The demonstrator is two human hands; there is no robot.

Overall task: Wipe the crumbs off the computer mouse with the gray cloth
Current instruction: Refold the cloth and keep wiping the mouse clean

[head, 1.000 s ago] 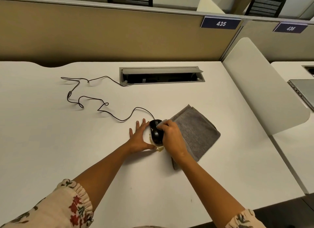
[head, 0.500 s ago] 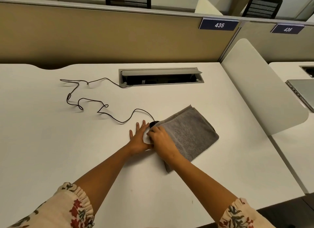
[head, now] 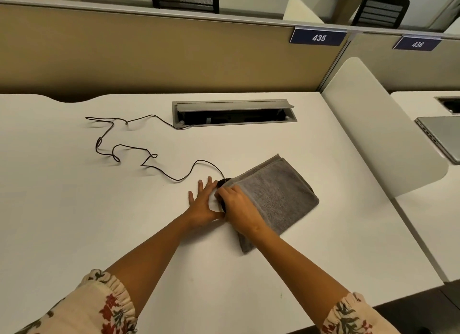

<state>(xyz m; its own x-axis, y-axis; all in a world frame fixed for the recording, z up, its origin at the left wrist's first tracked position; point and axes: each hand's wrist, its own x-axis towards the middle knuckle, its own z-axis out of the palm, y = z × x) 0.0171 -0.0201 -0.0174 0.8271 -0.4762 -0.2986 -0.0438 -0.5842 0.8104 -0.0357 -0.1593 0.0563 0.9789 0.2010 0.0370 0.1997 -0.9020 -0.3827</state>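
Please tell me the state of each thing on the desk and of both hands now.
Mouse: mostly covered by cloth.
Gray cloth: folded, edge pulled over mouse.
Cable: loose, curled.
Cable box: lid open.
Left hand: flat, open.
Right hand: pressing cloth.
Laptop: closed.

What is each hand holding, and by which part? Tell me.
Right hand grips the cloth at its left edge, over the mouse. Left hand lies flat, holding nothing.
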